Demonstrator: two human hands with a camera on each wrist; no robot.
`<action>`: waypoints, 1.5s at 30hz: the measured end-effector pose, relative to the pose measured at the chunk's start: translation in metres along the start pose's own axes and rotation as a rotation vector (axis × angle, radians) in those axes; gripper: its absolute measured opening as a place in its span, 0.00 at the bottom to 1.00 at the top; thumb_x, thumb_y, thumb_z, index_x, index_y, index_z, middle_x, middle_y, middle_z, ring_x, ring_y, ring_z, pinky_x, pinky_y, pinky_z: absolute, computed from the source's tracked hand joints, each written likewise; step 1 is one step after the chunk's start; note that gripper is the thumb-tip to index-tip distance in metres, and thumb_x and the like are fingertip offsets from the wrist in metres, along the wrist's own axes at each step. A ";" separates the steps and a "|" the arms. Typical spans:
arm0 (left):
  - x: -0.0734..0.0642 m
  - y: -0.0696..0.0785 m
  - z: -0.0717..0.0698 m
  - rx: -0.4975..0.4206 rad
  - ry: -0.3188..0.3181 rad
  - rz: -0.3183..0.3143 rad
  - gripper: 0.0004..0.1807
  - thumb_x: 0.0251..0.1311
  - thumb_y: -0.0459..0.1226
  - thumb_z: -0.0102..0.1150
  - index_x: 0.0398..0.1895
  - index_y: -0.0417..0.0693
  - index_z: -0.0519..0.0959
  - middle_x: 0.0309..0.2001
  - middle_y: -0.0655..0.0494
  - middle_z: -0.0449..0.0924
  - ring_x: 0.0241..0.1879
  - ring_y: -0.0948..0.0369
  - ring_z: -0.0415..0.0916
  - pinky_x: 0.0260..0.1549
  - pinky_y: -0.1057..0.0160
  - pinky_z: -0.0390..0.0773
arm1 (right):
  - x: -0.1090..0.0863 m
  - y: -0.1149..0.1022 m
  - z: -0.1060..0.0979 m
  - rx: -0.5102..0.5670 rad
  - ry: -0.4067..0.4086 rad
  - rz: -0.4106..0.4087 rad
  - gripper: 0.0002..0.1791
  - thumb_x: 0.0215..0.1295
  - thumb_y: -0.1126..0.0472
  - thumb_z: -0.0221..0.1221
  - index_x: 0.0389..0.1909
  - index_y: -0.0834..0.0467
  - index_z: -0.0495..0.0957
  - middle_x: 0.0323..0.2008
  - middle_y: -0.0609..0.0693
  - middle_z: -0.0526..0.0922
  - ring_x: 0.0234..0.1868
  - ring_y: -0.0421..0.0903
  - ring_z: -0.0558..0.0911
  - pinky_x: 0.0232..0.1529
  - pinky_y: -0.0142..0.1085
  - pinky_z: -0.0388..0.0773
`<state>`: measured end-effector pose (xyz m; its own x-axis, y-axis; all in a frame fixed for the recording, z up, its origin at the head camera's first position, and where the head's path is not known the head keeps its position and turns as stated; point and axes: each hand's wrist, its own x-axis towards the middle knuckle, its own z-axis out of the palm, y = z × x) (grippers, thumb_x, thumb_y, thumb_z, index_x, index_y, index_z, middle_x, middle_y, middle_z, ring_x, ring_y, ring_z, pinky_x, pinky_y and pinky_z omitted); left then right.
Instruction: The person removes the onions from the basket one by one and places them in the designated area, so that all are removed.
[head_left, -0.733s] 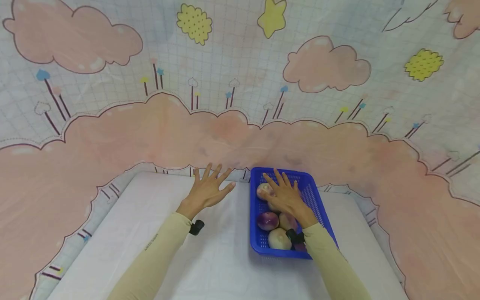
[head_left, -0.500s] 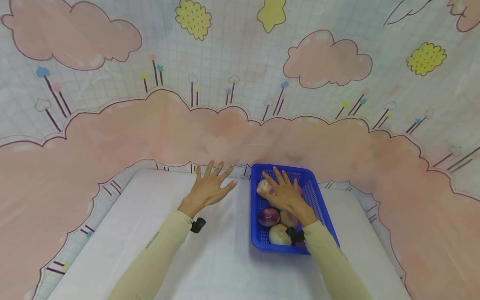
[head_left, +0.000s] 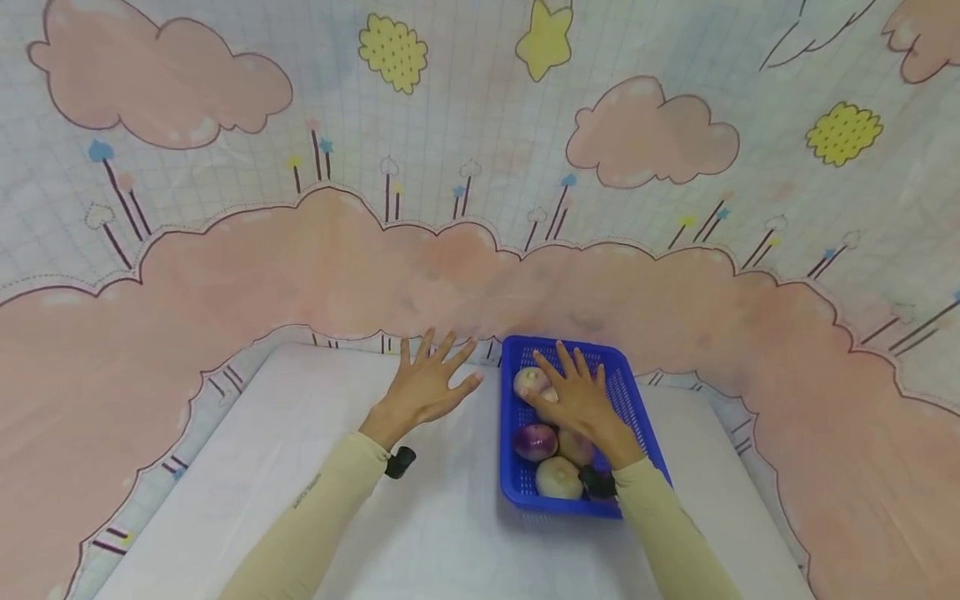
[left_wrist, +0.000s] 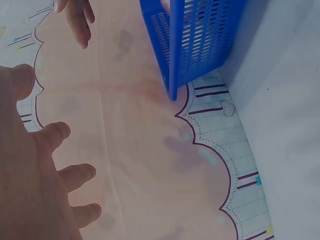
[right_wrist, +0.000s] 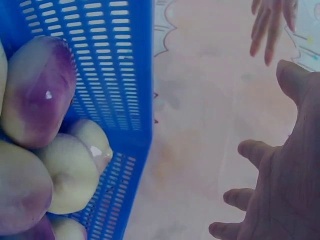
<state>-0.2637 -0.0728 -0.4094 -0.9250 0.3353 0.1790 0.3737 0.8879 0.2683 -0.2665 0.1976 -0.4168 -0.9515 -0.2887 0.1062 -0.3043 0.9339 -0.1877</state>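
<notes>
My left hand (head_left: 420, 387) is held above the white table, left of the basket, palm down with its fingers spread and nothing in it. A blue perforated plastic basket (head_left: 507, 458) has several round vegetables in it that look like turnips, including a purple one (head_left: 536, 442) and a whitish one (head_left: 558, 478). Over the basket, my right hand (head_left: 585, 408) also has spread fingers and holds nothing; it hides part of the contents. In the right wrist view, the hand is apart from the basket wall, and a purple-and-white vegetable (right_wrist: 42, 95) shows its glossy skin.
The white tabletop (head_left: 420, 533) extends left and right of the basket. Behind it hangs a cloth backdrop (head_left: 420, 267) printed with pink clouds and stars. A small black wrist camera (head_left: 401, 462) is strapped at the left sleeve, another one (head_left: 597, 482) at the right.
Both hands have shifted slightly to the right, fingers still spread. The head view has tilted a little up and back. The basket and its vegetables stay in place.
</notes>
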 end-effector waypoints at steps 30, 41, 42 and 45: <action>-0.005 0.025 0.017 -0.020 0.049 0.068 0.35 0.70 0.65 0.33 0.77 0.67 0.53 0.79 0.54 0.48 0.79 0.48 0.38 0.72 0.32 0.34 | -0.072 0.077 -0.003 0.084 0.149 0.072 0.40 0.71 0.37 0.48 0.75 0.56 0.56 0.74 0.67 0.57 0.72 0.69 0.58 0.62 0.77 0.50; -0.006 0.028 0.023 -0.045 0.050 0.083 0.36 0.70 0.65 0.33 0.77 0.65 0.55 0.79 0.53 0.49 0.79 0.48 0.38 0.73 0.33 0.38 | -0.089 0.107 0.006 0.182 0.142 0.115 0.40 0.71 0.41 0.51 0.74 0.61 0.55 0.72 0.69 0.58 0.69 0.72 0.62 0.64 0.71 0.60; -0.006 0.029 0.023 -0.048 0.048 0.085 0.36 0.70 0.65 0.34 0.77 0.65 0.54 0.79 0.53 0.49 0.79 0.48 0.37 0.73 0.33 0.39 | -0.090 0.110 0.007 0.207 0.136 0.120 0.41 0.71 0.41 0.52 0.74 0.62 0.55 0.72 0.69 0.59 0.69 0.72 0.62 0.64 0.70 0.61; -0.006 0.030 0.025 -0.053 0.046 0.094 0.35 0.70 0.64 0.34 0.77 0.66 0.54 0.79 0.53 0.49 0.79 0.49 0.38 0.73 0.34 0.43 | -0.094 0.119 0.010 0.280 0.130 0.144 0.41 0.71 0.42 0.53 0.75 0.61 0.54 0.71 0.69 0.60 0.68 0.71 0.65 0.63 0.69 0.64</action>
<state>-0.2489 -0.0402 -0.4264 -0.8819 0.4003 0.2490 0.4631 0.8347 0.2981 -0.2137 0.3335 -0.4593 -0.9774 -0.1120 0.1793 -0.1850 0.8635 -0.4692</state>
